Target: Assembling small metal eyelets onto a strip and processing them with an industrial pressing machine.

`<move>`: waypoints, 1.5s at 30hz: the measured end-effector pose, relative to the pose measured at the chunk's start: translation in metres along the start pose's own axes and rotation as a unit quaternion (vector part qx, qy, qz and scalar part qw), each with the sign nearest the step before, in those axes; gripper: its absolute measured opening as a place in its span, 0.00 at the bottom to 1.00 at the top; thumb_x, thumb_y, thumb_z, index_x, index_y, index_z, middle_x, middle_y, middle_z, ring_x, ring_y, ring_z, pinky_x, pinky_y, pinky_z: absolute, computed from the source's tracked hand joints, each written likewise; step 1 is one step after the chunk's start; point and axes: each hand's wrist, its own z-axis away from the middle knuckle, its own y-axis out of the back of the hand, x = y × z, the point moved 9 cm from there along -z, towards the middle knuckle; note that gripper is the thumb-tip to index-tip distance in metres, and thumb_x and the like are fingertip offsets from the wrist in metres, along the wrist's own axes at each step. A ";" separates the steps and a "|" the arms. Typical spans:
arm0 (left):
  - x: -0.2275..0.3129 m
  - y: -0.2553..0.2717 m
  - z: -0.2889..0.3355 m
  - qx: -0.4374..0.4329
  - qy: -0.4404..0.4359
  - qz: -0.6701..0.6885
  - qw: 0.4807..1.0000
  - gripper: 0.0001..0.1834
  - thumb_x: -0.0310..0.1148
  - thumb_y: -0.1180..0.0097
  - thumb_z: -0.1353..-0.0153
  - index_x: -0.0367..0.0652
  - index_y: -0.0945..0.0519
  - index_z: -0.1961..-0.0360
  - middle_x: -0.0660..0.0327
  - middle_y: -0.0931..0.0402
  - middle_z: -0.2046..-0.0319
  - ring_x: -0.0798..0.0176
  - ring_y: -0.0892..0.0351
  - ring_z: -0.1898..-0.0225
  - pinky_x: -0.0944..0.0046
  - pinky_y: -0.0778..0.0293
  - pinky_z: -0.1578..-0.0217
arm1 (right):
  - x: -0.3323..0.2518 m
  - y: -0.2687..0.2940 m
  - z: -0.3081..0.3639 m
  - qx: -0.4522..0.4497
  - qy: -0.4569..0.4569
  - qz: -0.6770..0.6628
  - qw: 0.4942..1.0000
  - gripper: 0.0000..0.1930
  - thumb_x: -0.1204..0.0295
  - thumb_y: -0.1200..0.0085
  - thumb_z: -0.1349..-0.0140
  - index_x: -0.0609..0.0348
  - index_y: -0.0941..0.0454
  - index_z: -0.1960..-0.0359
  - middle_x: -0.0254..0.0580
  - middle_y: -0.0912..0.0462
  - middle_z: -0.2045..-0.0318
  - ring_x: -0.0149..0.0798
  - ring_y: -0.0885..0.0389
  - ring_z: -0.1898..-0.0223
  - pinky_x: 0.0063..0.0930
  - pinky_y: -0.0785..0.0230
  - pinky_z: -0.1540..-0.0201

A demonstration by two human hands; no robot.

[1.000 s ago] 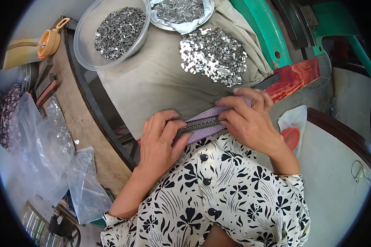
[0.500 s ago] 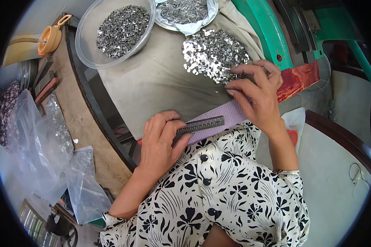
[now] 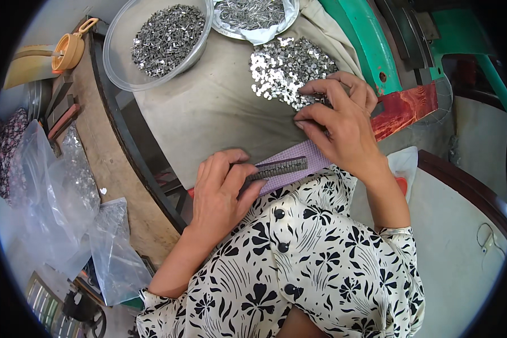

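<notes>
The strip (image 3: 284, 165), dark and ribbed, lies along the purple pad (image 3: 321, 159) in front of the person's body. Its left end is between the thumb and the bent fingers of the left hand (image 3: 217, 188): the thumb is on the near side, the other fingers on the far side, closed on it. The rest of the strip runs out to the right past the fingertips, bare on top, with pad showing around its right end.

The right hand (image 3: 346, 127) is beyond that end, apart from the strip. Its thumb and index finger are bent with their tips close together, just short of the near edge of the pile (image 3: 284, 70) of small metal pieces; whether they pinch a piece I cannot tell. The pile sits on the cloth (image 3: 208, 112). Farther left is the clear bowl (image 3: 116, 70) of metal bits, and behind the pile the dish (image 3: 290, 25) of thin metal pieces.
</notes>
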 end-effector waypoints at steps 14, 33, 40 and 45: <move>0.028 -0.035 -0.031 -0.061 -0.079 0.022 0.995 0.11 0.31 0.34 0.51 0.43 0.19 0.65 0.63 0.27 0.60 0.58 0.27 0.58 0.59 0.33 0.57 | -0.011 0.007 0.053 -0.039 -0.020 -0.041 0.998 0.08 0.69 0.32 0.57 0.45 0.15 0.72 0.26 0.20 0.52 0.48 0.33 0.44 0.43 0.51 0.42; -0.005 0.013 0.000 -0.031 0.032 -0.031 0.999 0.21 0.29 0.29 0.57 0.42 0.21 0.60 0.59 0.26 0.58 0.52 0.26 0.58 0.56 0.31 0.58 | -0.034 0.004 0.069 0.044 0.041 0.098 0.993 0.12 0.64 0.36 0.58 0.38 0.14 0.67 0.19 0.18 0.59 0.37 0.29 0.47 0.41 0.54 0.39; -0.011 0.016 0.008 -0.020 0.026 -0.038 0.999 0.19 0.27 0.27 0.59 0.40 0.18 0.62 0.56 0.24 0.61 0.52 0.24 0.60 0.57 0.28 0.61 | -0.044 0.005 0.067 0.043 0.085 0.164 0.982 0.10 0.65 0.40 0.52 0.39 0.14 0.66 0.20 0.17 0.60 0.33 0.26 0.50 0.39 0.56 0.36; -0.007 0.013 0.007 -0.013 0.010 -0.026 1.000 0.16 0.27 0.29 0.57 0.42 0.16 0.63 0.58 0.24 0.62 0.53 0.24 0.62 0.58 0.28 0.63 | -0.040 0.005 0.067 0.032 0.073 0.141 0.987 0.11 0.64 0.40 0.51 0.41 0.14 0.64 0.21 0.17 0.61 0.31 0.24 0.53 0.39 0.54 0.38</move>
